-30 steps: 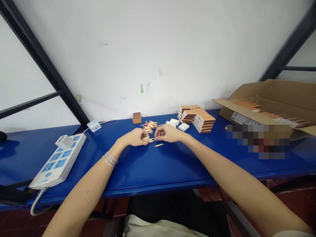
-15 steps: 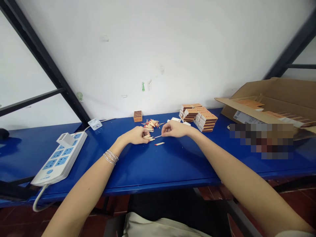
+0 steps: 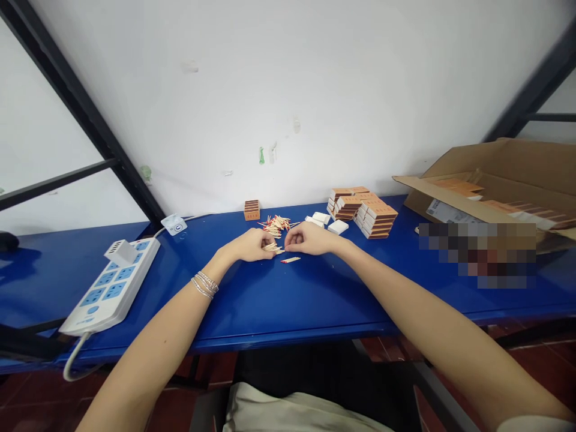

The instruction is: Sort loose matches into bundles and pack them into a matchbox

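My left hand [image 3: 247, 245] is curled around a small bunch of wooden matchsticks [image 3: 271, 247], whose ends stick out to the right of the fingers. My right hand [image 3: 310, 239] faces it, its fingertips curled in close to those matchsticks. I cannot tell whether those fingertips hold anything. A single red-tipped match [image 3: 291, 260] lies on the blue table [image 3: 252, 306] just below the gap between my hands. A loose heap of red-tipped matches [image 3: 274, 225] lies just beyond them.
A small matchbox tray [image 3: 252, 210] stands behind the heap. To its right are white box pieces [image 3: 337, 227] and stacked orange matchboxes [image 3: 375, 219]. An open cardboard carton [image 3: 490, 174] sits at right, a blurred patch [image 3: 477, 255] beside it. A white power strip [image 3: 110, 287] lies at left.
My right hand has moved left, back toward my left hand, closing the gap between them. The view has shifted slightly.
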